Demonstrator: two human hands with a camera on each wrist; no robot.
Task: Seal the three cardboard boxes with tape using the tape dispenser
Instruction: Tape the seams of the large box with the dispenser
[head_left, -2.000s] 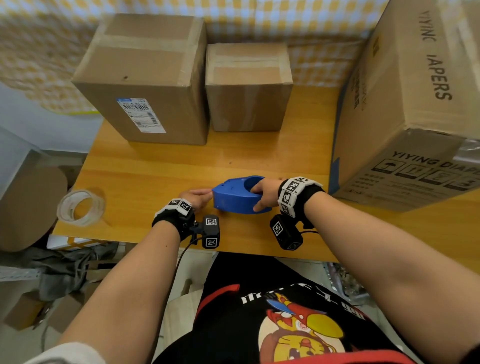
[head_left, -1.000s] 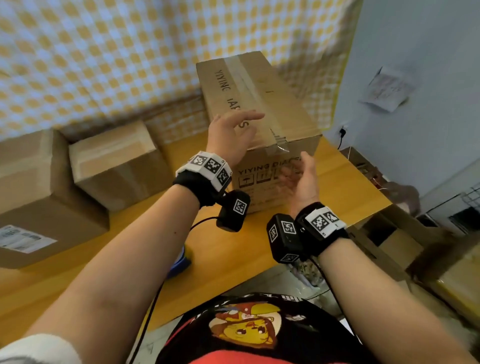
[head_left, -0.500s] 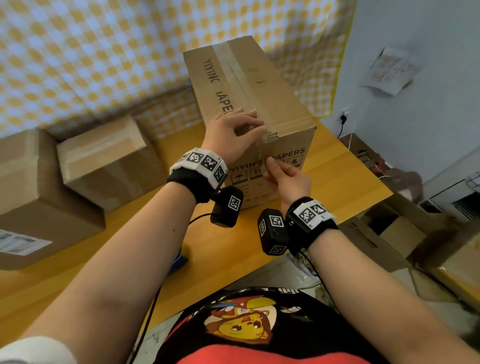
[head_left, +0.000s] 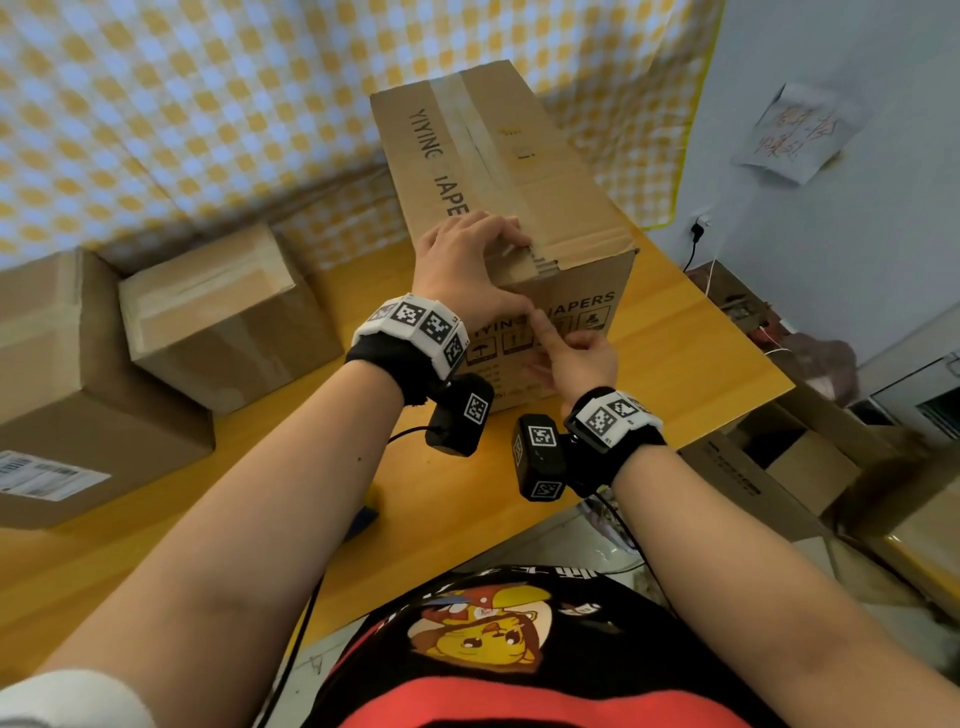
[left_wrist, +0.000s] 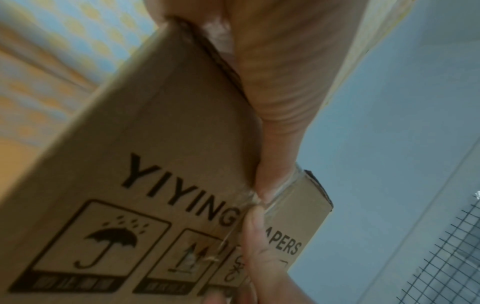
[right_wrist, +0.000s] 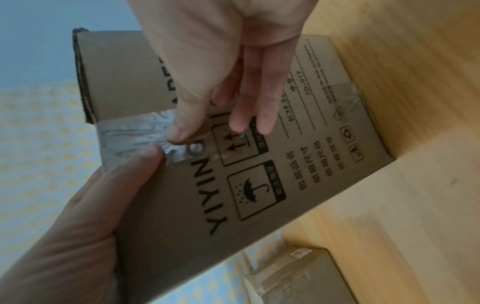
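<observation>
Diaper box (head_left: 519, 171), largest of three cardboard boxes, standing on the wooden table (head_left: 691, 353) directly under and ahead of both hands. Strip of clear tape (head_left: 483, 150) along the top seam, folded over the near top edge and down onto the printed end face, seen crinkled in the right wrist view (right_wrist: 135, 131).

Left hand (head_left: 467, 265): draped over the near top edge of the box, fingers (head_left: 498, 228) lying flat on the top beside the tape strip, thumb reaching down the end face to the lower end of the tape; in the right wrist view (right_wrist: 85, 216) thumb tip pressed onto the tape, palm against the box edge. Fingers extended and pressing, not curled round anything.

Right hand (head_left: 576, 358): just below the left hand, against the printed end face. Forefinger pointing up to the tape end, meeting the left thumb there; in the right wrist view (right_wrist: 223, 67) thumb tip on the tape's free end, remaining fingers hanging straight and loose over the arrow symbol. Pinch or mere press on the tape: cannot tell.

Medium box (head_left: 218, 312) left of the left hand, taped across its top. Labelled box (head_left: 67, 395) further left again, touching it. Checked yellow cloth (head_left: 208, 104) beyond all three boxes.
</observation>
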